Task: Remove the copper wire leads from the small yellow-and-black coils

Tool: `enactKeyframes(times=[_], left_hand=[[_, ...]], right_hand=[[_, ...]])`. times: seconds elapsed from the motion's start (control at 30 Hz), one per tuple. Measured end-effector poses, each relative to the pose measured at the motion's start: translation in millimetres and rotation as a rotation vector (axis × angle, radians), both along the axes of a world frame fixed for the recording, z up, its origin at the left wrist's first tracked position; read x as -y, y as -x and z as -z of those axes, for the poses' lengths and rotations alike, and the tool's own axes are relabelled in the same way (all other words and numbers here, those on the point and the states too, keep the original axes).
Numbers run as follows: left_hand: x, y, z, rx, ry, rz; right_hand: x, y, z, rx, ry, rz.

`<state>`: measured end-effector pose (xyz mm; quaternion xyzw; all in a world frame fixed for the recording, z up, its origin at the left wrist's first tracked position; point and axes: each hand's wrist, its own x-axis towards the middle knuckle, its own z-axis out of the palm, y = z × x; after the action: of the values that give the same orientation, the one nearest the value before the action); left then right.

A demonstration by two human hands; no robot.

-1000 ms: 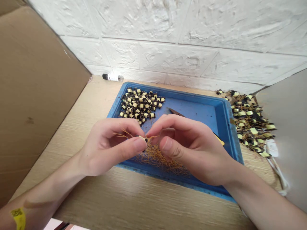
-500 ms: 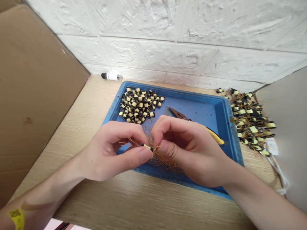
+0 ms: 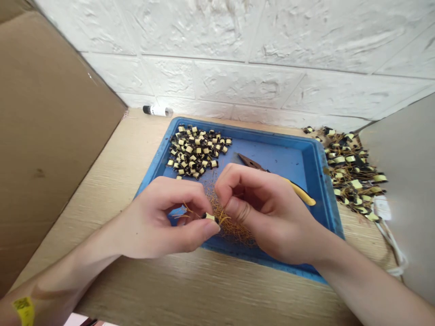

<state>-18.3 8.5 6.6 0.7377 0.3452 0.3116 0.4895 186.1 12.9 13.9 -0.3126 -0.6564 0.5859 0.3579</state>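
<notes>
Between the thumb and forefinger of my left hand point(image 3: 166, 217) is a small black and yellow coil point(image 3: 210, 217), with thin copper-coloured wires sticking out at both ends. My right hand point(image 3: 265, 213) is closed just to the right of it, thumb and forefinger pinched at the wires point(image 3: 223, 217); the exact contact is too small to make out. Both hands are above the front of a blue tray point(image 3: 314, 156). Loose wire pieces point(image 3: 239, 233) lie in the tray beneath my fingers. Pliers point(image 3: 251, 161) with yellow handles lie partly hidden behind my right hand.
A heap of similar coils point(image 3: 193, 149) fills the tray's back left corner. More coils with long wires point(image 3: 355, 172) are piled right of the tray, near a white cable point(image 3: 394, 244). A small bottle point(image 3: 158, 110) lies by the wall. Cardboard point(image 3: 57, 127) stands at left.
The coil in my left hand has shifted slightly down and more of its yellow side shows. The wires at its right end are now more spread and visible. The view has shifted slightly.
</notes>
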Motion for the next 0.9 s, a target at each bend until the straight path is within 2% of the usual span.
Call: enactKeyframes(times=[0.27,0.4,0.6,0.9], left_hand=[[1,-3,1.9,0.007,0.040,-0.103],[0,-3,4.1,0.017,0.027,-0.123],[-3,-5,-0.4,0.039,0.063,-0.124],[-10,-3,-4.4,0.065,0.100,-0.178]], right_hand=[[-4,3,0.2,-0.147,0.151,0.168],[-3,4,-3.4,-0.052,0.068,0.199],[-3,2,-1.1,0.062,-0.189,0.114],[-3,2,0.6,0.087,-0.211,0.170]])
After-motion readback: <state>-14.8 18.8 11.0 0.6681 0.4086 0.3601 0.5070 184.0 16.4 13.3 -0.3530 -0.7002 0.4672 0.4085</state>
